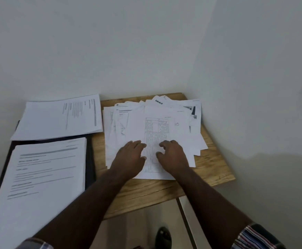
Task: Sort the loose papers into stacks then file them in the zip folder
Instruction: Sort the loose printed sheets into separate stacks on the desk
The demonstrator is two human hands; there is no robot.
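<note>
Left hand (128, 155) lies flat, right hand (171, 155) loosely curled, neither grip holding, on the fanned pile of loose white printed papers (164, 123) on the wooden counter (214, 168). Thin, floppy, slippery sheets; probably best lifted by an edge.

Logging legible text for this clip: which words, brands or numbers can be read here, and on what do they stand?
"blinkit": on a white sheet at the far edge of the loose pile.
Table sheet on top, under both hands: print too small to read.
Near stack and far stack, left: lines blurred, unreadable.
</note>
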